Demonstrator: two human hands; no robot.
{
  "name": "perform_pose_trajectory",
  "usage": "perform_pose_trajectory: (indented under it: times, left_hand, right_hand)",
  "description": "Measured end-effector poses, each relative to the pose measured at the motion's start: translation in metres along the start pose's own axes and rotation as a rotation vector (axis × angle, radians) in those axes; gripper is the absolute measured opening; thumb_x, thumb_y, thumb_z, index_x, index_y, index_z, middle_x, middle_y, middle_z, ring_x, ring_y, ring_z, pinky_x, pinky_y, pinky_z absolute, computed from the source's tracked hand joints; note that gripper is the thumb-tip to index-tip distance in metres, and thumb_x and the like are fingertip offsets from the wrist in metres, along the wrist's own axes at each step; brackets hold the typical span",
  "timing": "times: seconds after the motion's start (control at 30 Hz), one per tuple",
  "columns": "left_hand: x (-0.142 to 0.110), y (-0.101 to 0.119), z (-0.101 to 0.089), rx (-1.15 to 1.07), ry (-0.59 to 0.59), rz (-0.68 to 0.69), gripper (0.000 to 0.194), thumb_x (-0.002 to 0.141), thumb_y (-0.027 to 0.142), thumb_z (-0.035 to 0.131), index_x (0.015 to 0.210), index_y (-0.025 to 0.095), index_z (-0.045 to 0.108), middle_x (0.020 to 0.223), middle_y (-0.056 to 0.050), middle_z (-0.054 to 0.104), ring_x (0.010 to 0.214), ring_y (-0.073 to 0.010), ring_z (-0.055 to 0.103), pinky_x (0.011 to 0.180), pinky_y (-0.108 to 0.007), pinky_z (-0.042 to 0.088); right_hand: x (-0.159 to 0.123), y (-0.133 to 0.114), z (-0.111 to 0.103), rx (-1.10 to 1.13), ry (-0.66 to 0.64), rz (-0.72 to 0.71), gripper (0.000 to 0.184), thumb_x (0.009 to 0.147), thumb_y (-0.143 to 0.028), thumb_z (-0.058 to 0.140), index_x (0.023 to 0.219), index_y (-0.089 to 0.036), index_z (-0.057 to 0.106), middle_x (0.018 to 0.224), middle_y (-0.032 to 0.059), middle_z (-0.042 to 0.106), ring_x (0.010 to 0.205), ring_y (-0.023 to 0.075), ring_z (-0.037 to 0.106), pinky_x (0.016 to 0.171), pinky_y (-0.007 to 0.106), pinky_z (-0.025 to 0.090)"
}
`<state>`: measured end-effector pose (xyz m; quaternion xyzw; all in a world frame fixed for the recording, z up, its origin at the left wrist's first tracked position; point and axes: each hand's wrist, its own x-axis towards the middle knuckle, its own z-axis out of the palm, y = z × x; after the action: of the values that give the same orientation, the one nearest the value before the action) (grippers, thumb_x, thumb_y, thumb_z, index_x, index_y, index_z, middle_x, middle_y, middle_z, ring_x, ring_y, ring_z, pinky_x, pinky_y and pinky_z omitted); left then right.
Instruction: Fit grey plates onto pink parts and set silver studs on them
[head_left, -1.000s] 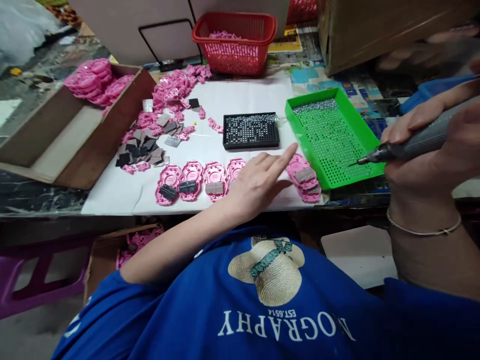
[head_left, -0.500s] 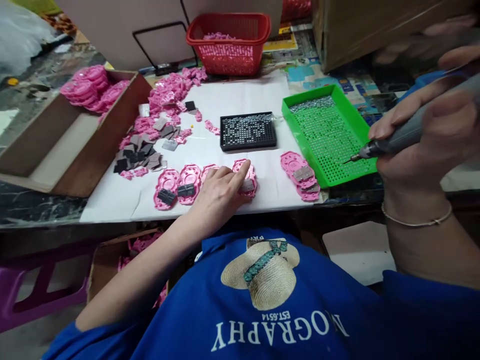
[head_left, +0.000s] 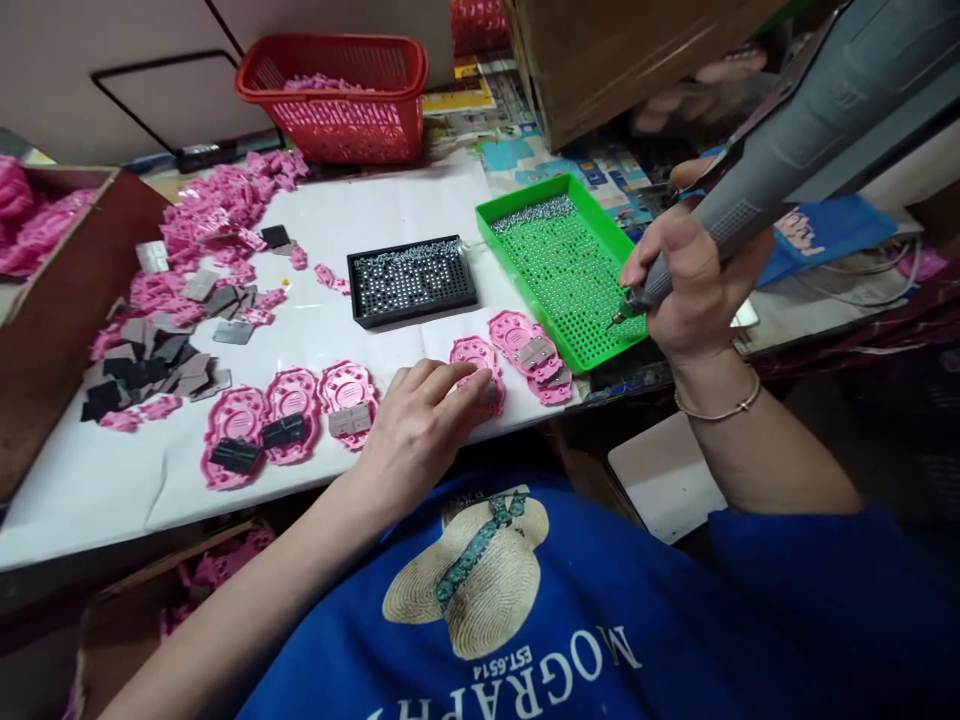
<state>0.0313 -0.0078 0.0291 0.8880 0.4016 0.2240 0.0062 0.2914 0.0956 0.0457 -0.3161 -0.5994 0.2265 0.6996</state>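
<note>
My left hand (head_left: 420, 425) rests at the table's front edge, fingers closed over a pink plastic shell (head_left: 472, 352) with a grey plate on it. To its left lie three similar shells: one with a grey plate (head_left: 350, 420) and two with black plates (head_left: 285, 432). Just right of it, pink shells with grey plates (head_left: 535, 352) overlap in a stack. My right hand (head_left: 697, 275) grips a grey electric screwdriver (head_left: 795, 150), its bit pointing down over the near right corner of the green tray (head_left: 577, 362). Whether a screw sits on the bit, I cannot tell.
A black perforated tray (head_left: 412, 317) of screws stands mid-table. Pink parts (head_left: 217, 205) and loose plates (head_left: 154, 360) are heaped at left, beside a cardboard box (head_left: 67, 330). Behind are a red basket (head_left: 337, 125) and a large carton (head_left: 600, 70). Another person's blurred hand (head_left: 675, 110) shows beyond.
The view has swung right. My left hand has slid its pink shell rightward, closer to the stack. The screwdriver is in fuller view, its bit still over the green tray.
</note>
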Motion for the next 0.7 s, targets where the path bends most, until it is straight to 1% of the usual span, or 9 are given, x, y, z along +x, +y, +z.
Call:
perform_pose_trajectory:
  times: [0.07, 0.17, 0.23, 0.33, 0.5, 0.6, 0.7]
  left_hand:
    - [-0.001, -0.0016, 0.0024, -0.017, 0.007, 0.031, 0.019, 0.097, 0.019, 0.054, 0.114, 0.016, 0.062, 0.105, -0.009, 0.071, 0.086, -0.0202, 0.059, 0.073, -0.033, 0.048]
    - [-0.0013, -0.0027, 0.0062, -0.034, 0.013, 0.059, 0.018, 0.095, 0.014, 0.055, 0.112, 0.014, 0.063, 0.1, -0.008, 0.071, 0.083, -0.0189, 0.058, 0.073, -0.032, 0.049]
    - [-0.001, -0.0027, 0.0076, -0.034, 0.026, 0.068, 0.018, 0.094, 0.011, 0.056, 0.11, 0.013, 0.064, 0.099, -0.008, 0.071, 0.083, -0.0189, 0.058, 0.073, -0.032, 0.05]
    - [-0.0009, -0.0025, 0.0081, -0.034, 0.031, 0.071, 0.017, 0.093, 0.01, 0.056, 0.109, 0.012, 0.065, 0.099, -0.008, 0.071, 0.083, -0.019, 0.058, 0.073, -0.032, 0.051]
    - [-0.0034, -0.0039, 0.0093, -0.034, 0.023, 0.076, 0.021, 0.092, 0.006, 0.054, 0.11, 0.012, 0.064, 0.103, -0.01, 0.071, 0.086, -0.0198, 0.058, 0.075, -0.033, 0.051]
    - [-0.0063, -0.0048, 0.0097, -0.032, 0.053, 0.085, 0.021, 0.092, 0.007, 0.054, 0.111, 0.011, 0.064, 0.104, -0.01, 0.071, 0.087, -0.0198, 0.058, 0.075, -0.034, 0.051]
    - [-0.0093, -0.0051, 0.008, -0.017, 0.097, 0.08, 0.02, 0.093, 0.009, 0.056, 0.111, 0.012, 0.064, 0.104, -0.009, 0.072, 0.087, -0.0191, 0.058, 0.075, -0.033, 0.05]
  right_hand:
    - [-0.0011, 0.0029, -0.0002, -0.002, -0.003, -0.001, 0.034, 0.079, -0.053, 0.071, 0.104, -0.033, 0.06, 0.058, -0.0072, 0.05, 0.041, 0.01, 0.046, 0.04, 0.026, 0.038]
    - [-0.0013, 0.0056, -0.0003, 0.025, 0.028, -0.029, 0.037, 0.078, -0.053, 0.072, 0.106, -0.033, 0.059, 0.058, -0.0081, 0.049, 0.039, 0.009, 0.045, 0.038, 0.025, 0.037]
    - [-0.0012, 0.0064, -0.0004, 0.02, 0.043, -0.021, 0.038, 0.076, -0.055, 0.073, 0.103, -0.032, 0.059, 0.058, -0.0083, 0.05, 0.039, 0.0085, 0.045, 0.037, 0.024, 0.036]
    - [-0.002, 0.005, 0.0002, 0.007, 0.039, 0.022, 0.038, 0.075, -0.058, 0.073, 0.098, -0.031, 0.06, 0.057, -0.0078, 0.049, 0.039, 0.0086, 0.045, 0.038, 0.025, 0.04]
    - [-0.0035, -0.0007, 0.0024, 0.021, 0.032, 0.033, 0.033, 0.075, -0.052, 0.075, 0.098, -0.031, 0.065, 0.057, -0.0062, 0.051, 0.041, 0.01, 0.048, 0.039, 0.026, 0.041]
    - [-0.0029, 0.0006, 0.002, 0.027, 0.045, 0.009, 0.036, 0.074, -0.052, 0.076, 0.101, -0.03, 0.067, 0.057, -0.0059, 0.052, 0.04, 0.01, 0.048, 0.037, 0.026, 0.038]
    - [-0.0019, 0.0044, 0.0012, 0.046, 0.039, -0.038, 0.038, 0.074, -0.049, 0.078, 0.103, -0.026, 0.069, 0.058, -0.0052, 0.054, 0.039, 0.0089, 0.049, 0.035, 0.023, 0.034]
